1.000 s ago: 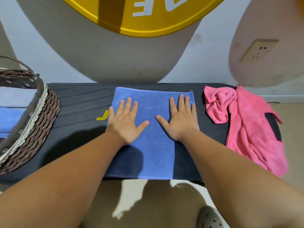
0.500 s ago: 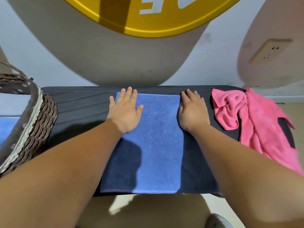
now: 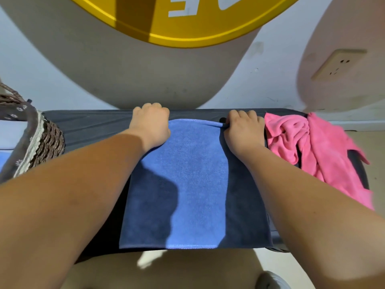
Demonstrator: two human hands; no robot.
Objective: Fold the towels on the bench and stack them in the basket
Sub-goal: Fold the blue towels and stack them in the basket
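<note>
Both hands are curled shut on the far edge of the blue towel (image 3: 183, 184), the left hand (image 3: 151, 126) at its far left corner and the right hand (image 3: 242, 130) at its far right corner, where the cloth puckers under the fingers. The towel lies flat across the middle of the bench (image 3: 89, 126), its near edge along the bench's near edge. It looks ready for a fold toward the person; that fold is not yet made. A pink towel (image 3: 312, 151) lies crumpled at the right end of the bench, just beside the right hand and spilling over the near edge. The basket (image 3: 39, 138) stands at the left end, with bare bench between it and the blue towel. Something blue shows at the left frame edge by it, perhaps a folded towel. The wall behind the far edge leaves little room there.
</note>
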